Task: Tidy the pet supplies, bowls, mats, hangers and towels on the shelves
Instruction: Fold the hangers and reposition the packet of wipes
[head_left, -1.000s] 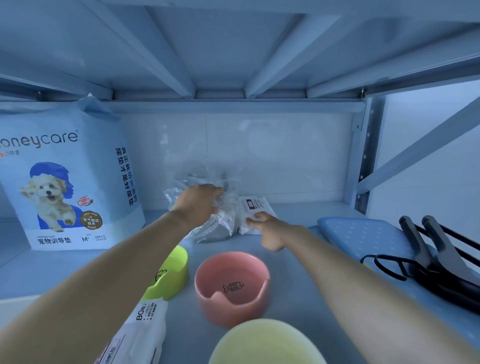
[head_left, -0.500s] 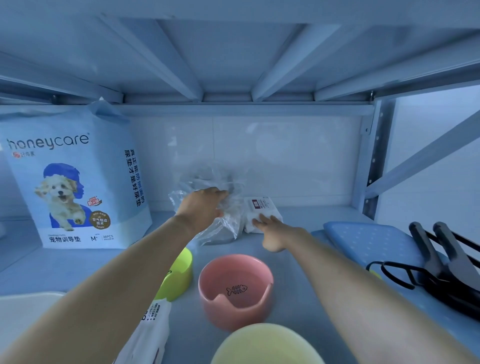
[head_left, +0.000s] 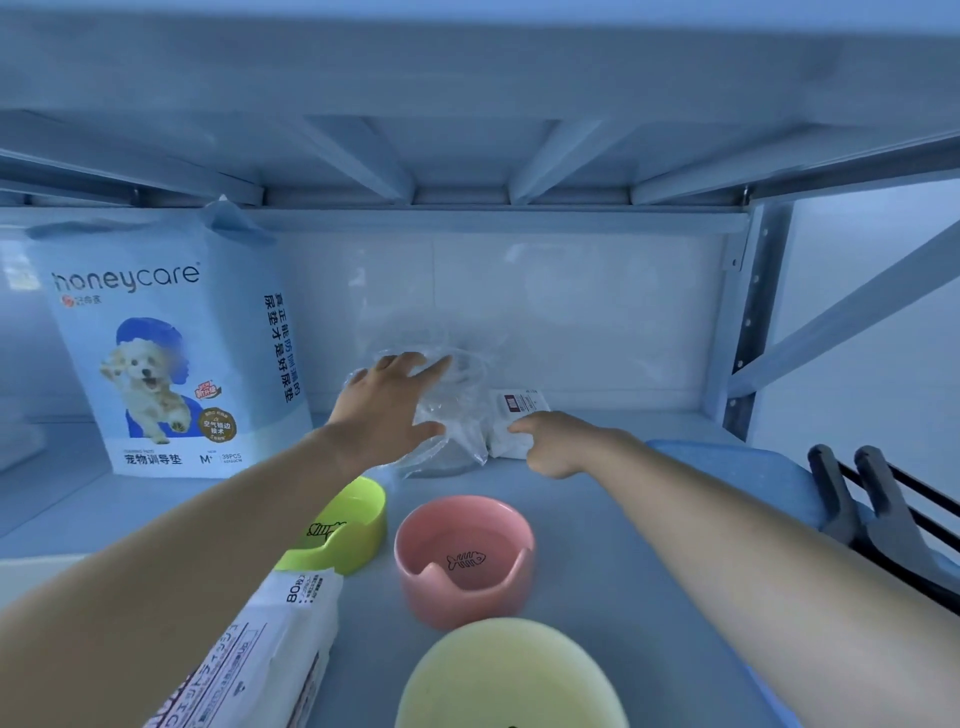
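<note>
At the back of the shelf lies a crumpled clear plastic bag (head_left: 460, 410) with something grey inside. My left hand (head_left: 387, 410) rests against its left side with fingers spread and straight. Right beside the bag lies a small white packet (head_left: 522, 402) with a printed label. My right hand (head_left: 556, 441) holds its near edge, thumb on top and fingers curled. In front stand a green bowl (head_left: 358, 514), a pink bowl (head_left: 467, 556) with a fish-bone drawing, and a pale yellow bowl (head_left: 509, 675) nearest me.
A tall blue honeycare pet-pad bag (head_left: 171, 353) stands at the back left. A white wipes pack (head_left: 260, 654) lies at the front left. A blue mat (head_left: 727, 467) with black hangers (head_left: 872, 509) on it fills the right side. The upper shelf hangs low overhead.
My left hand has let go of the clear bag: its fingers were curled on the plastic and now lie spread against it. My right hand stays on the white packet.
</note>
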